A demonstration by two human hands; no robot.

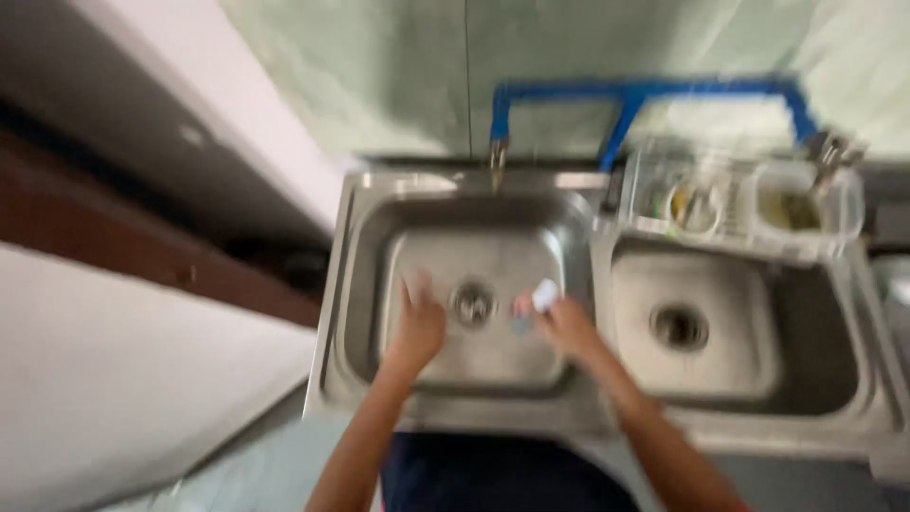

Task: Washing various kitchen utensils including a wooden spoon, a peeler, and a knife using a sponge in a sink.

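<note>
While both hands hang over the left sink basin, I see my right hand pinching a small white object at its fingertips; my left hand spreads open and empty, drain between them. Blurry view.

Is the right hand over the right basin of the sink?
No, the right hand is over the left basin, near its drain.

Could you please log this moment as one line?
left hand: open, over left steel sink basin | right hand: holds small white object | view: blurred
</note>
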